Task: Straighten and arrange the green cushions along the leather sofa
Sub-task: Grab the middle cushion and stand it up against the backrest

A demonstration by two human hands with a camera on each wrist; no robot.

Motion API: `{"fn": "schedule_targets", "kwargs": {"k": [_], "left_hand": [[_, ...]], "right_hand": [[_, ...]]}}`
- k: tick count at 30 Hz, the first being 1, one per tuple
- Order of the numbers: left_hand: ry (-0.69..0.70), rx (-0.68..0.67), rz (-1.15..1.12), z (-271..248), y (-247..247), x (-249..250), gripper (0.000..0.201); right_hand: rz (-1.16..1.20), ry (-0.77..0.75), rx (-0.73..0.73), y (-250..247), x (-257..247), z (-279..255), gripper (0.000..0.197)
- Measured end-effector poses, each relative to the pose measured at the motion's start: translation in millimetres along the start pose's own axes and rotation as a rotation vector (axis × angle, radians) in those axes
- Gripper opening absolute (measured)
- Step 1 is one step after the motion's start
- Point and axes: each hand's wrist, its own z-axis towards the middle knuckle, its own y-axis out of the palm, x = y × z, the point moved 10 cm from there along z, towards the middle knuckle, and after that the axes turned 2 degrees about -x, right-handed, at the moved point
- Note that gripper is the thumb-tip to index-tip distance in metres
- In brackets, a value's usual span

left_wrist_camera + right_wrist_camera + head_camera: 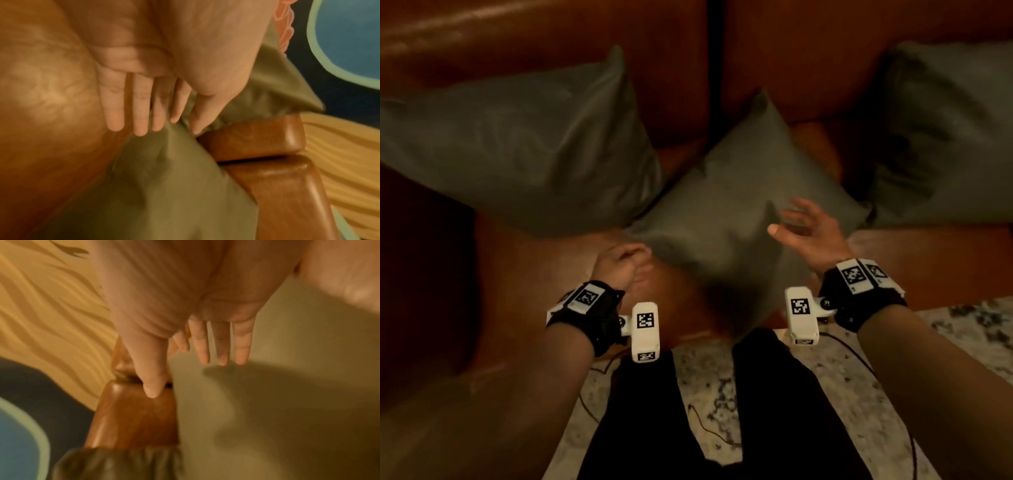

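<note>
- Against the sofa (524, 31) back at left, one cushion (524, 144) leaned
- Left hand (621, 265), fingers straight, touched the middle cushion's (726, 205) corner
- Right hand (806, 231) hovered spread over it
- Third cushion (941, 137) leaned at right

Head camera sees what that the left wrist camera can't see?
Only the head view shows three green cushions: the left cushion, the middle cushion and the right cushion, plus the open right hand. Only the left wrist view shows the left hand's straight fingers up close. Both show the left hand and the leather sofa.
</note>
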Motion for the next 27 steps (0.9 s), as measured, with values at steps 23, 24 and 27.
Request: {"fn": "schedule_targets", "kwargs": {"k": [23,24,27], "left_hand": [[-0.089,0.299,-0.353,59,120,-64,0.133],[-0.069,0.274,-0.367,52,124,-55,0.123],[0.014,0.217,-0.341,39,134,-34,0.107]], "right_hand": [[-0.641,-0.101,-0.016,-33,-15,161,0.116],[-0.586,-0.107,-0.008,-35,-17,156,0.113],[-0.435,-0.098,0.049,-57,-15,129,0.092]]}}
